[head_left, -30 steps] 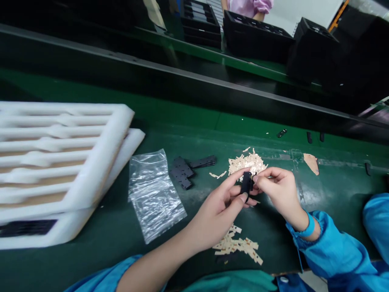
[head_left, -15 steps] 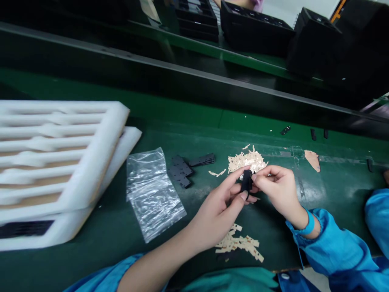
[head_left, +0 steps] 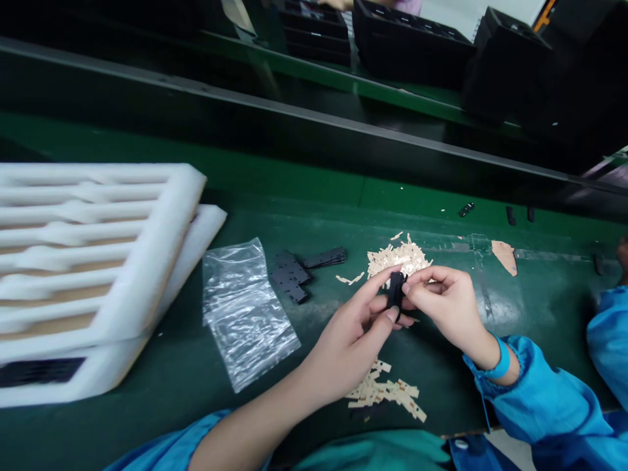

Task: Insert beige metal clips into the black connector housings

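Note:
My left hand grips a small, narrow black plastic part between thumb and fingers, holding it roughly upright above the green worktop. At the part's right edge, my right hand has thumb and forefinger pinched together; whatever lies between those fingertips is too small to make out. Just behind the hands is a heap of small cream-coloured pieces. Nearer to me, partly behind my left wrist, lie flat cream strips. Several flat black parts are piled to the left of my hands.
A clear plastic bag lies left of the black parts. White foam trays are stacked at the far left. Small black pieces and a brown scrap lie at the right. Another person's blue sleeve shows at the right edge.
Both hands stay at nearly the same spot with the black part, which has shifted very slightly left in view. At the right edge, the other person's hand has moved up a little.

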`<state>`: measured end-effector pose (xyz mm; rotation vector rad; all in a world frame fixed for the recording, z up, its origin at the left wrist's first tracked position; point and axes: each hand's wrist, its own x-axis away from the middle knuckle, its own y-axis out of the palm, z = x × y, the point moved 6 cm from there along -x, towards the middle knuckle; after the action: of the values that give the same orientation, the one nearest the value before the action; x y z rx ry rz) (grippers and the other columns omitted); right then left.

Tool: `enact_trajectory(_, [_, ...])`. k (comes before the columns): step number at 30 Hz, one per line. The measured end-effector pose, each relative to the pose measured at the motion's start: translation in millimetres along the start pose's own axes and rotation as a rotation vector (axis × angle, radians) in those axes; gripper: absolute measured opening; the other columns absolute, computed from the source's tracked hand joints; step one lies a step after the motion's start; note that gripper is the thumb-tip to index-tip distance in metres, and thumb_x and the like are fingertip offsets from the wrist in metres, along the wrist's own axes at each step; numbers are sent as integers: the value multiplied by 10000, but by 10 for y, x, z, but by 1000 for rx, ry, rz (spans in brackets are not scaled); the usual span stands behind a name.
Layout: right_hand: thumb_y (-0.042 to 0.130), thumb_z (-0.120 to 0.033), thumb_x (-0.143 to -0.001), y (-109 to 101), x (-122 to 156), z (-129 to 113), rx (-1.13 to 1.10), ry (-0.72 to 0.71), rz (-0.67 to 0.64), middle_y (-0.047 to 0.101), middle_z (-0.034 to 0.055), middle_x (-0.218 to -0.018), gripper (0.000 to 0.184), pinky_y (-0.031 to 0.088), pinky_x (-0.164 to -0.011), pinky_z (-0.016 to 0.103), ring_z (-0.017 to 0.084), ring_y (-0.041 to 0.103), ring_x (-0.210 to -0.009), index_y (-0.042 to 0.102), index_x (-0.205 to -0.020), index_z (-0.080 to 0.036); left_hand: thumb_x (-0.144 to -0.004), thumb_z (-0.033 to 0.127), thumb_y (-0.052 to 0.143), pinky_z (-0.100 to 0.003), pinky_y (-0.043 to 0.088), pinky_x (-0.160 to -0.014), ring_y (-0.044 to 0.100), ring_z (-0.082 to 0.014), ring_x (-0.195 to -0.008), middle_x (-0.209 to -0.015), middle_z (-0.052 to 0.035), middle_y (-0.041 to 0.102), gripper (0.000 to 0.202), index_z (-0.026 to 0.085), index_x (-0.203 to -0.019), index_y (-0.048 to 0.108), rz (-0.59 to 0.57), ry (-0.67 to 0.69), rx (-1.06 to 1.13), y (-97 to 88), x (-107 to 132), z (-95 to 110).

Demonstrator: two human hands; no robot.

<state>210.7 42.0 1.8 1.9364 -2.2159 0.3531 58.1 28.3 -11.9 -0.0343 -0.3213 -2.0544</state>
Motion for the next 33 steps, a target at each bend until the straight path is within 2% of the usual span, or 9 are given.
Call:
enact_trajectory(11, [807, -247, -654, -2, 11, -28, 7, 1, 11, 718, 10, -607, 89, 522, -481, 243, 183, 712, -548, 750, -691, -190, -999, 270, 596, -400, 600, -980, 777, -248, -1001, -1116, -89, 793, 618, 214, -1589, 421, 13, -21, 0, -5, 17, 10])
enact_trajectory(33, [770, -219, -651, 20, -1, -31, -35, 26, -41, 713, -4, -603, 59, 546, -489, 239, 187, 741, -550, 719, -667, -195, -1021, 247, 562, -384, 622, -930, 770, -228, -920, -1061, -81, 797, 620, 205, -1617, 396, 3, -20, -42, -31, 44, -7])
